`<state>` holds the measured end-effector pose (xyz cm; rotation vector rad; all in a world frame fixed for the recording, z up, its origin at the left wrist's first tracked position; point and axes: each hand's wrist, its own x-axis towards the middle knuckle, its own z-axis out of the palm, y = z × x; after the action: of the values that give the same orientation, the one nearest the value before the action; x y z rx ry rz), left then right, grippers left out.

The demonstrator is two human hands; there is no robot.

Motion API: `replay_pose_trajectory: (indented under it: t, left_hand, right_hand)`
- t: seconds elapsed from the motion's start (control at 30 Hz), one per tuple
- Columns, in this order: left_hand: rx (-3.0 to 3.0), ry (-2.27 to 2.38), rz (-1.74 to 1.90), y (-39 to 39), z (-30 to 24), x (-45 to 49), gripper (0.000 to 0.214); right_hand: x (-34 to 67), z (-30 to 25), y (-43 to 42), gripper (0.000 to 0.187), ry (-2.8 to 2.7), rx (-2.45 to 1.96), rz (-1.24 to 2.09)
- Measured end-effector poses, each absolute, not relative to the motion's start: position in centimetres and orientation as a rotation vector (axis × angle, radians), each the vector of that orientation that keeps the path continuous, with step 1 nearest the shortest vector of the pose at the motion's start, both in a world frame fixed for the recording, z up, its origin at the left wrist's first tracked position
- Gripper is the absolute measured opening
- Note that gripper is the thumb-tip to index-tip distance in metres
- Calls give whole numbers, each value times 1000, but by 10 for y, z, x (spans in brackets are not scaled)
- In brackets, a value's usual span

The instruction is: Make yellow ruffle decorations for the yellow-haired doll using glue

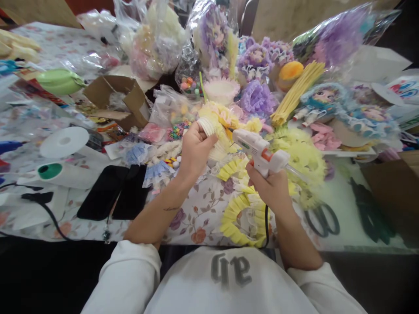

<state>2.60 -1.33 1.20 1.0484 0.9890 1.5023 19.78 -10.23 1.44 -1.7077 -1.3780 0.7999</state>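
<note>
The left hand [196,148] pinches a pale ribbed piece [207,125] between thumb and fingers. Just to its right, the right hand [271,185] grips a white glue gun [250,143], long axis slanting, nozzle leftward toward the piece; blur hides whether they touch, and the piece's far edge merges with yellow ruffles [223,114].
</note>
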Motion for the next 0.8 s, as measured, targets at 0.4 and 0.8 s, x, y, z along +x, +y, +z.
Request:
replay_pose_trajectory:
  t: [0.4,0.8]
  left_hand:
    - [1263,970,1383,-11,9,17,23]
    - [1622,1266,1222,-6,20,-8,18]
  right_hand:
    - [203,21,-95,22,-1482,-1681,806]
    - [208,29,-115,21,-1537,-1715,855]
